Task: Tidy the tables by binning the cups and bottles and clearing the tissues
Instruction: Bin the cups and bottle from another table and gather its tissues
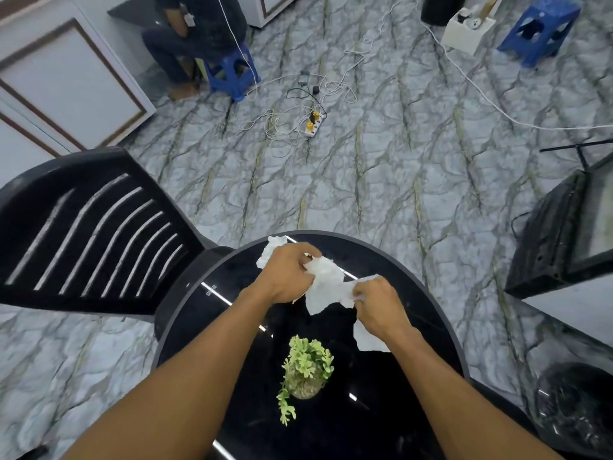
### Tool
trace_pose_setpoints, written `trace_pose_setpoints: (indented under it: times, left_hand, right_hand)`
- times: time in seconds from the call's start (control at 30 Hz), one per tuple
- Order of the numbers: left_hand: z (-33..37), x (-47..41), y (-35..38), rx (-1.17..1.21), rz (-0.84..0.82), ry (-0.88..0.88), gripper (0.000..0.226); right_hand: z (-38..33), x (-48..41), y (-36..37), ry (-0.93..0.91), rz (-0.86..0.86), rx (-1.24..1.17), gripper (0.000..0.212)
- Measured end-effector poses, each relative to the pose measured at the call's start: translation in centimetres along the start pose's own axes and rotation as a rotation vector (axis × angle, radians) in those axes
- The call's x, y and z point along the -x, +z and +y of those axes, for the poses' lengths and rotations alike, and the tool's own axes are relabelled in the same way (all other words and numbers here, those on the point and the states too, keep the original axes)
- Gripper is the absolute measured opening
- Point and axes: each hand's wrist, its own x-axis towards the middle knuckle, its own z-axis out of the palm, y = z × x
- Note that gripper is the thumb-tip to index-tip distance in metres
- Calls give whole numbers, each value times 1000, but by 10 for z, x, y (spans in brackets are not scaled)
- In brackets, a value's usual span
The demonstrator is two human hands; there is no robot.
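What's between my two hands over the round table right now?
In the head view, crumpled white tissue spans the gap: the left hand grips one end, the right hand the other, above the black tabletop.

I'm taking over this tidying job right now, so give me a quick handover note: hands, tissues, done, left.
Left hand grips one end of the white tissues over the round black table.
Right hand pinches the other end; more tissue hangs below it.
Done: no cups or bottles visible on this table.
Left: lift the tissues away and bin them; leave the potted plant.
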Motion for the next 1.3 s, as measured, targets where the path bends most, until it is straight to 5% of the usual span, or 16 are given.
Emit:
trace_pose_setpoints:
  times: [0.2, 0.3, 0.6, 0.7, 0.83, 0.93, 1.0, 1.03, 1.1, 1.17, 1.3]
  left_hand:
    - [-34, -16, -22, -10, 215, -183, 41]
    - [-52, -14, -8, -102, 189, -207, 32]
    - [-42, -5, 9, -120, 151, -144, 32]
    - [-18, -8, 13, -94, 164, -67, 30]
    - [15, -8, 25, -87, 115, 15, 29]
    - [31, -3, 33, -104, 85, 46, 28]
    - [38, 1, 37, -113, 78, 56, 29]
    - [43, 3, 39, -117, 75, 57, 30]
    - [53, 9, 44, -131, 74, 60, 31]
    - [63, 15, 50, -152, 79, 64, 33]
    - [89, 35, 65, -173, 107, 87, 34]
  right_hand:
    - [-14, 2, 0, -38, 85, -134, 41]
    - [-12, 0, 1, -48, 176, -160, 17]
    - [5, 28, -17, 80, 327, -377, 29]
    - [20, 49, -12, 79, 308, -231, 28]
    - [29, 60, 3, 120, 56, -31, 17]
    - [21, 70, 10, 93, 29, 105, 30]
    - [20, 74, 12, 76, 22, 143, 17]
    - [21, 75, 12, 94, 8, 128, 10]
    - [28, 74, 17, 173, 16, 80, 34]
    - [33, 78, 10, 237, 26, -45, 26]
    - [49, 89, -19, 283, 185, -324, 38]
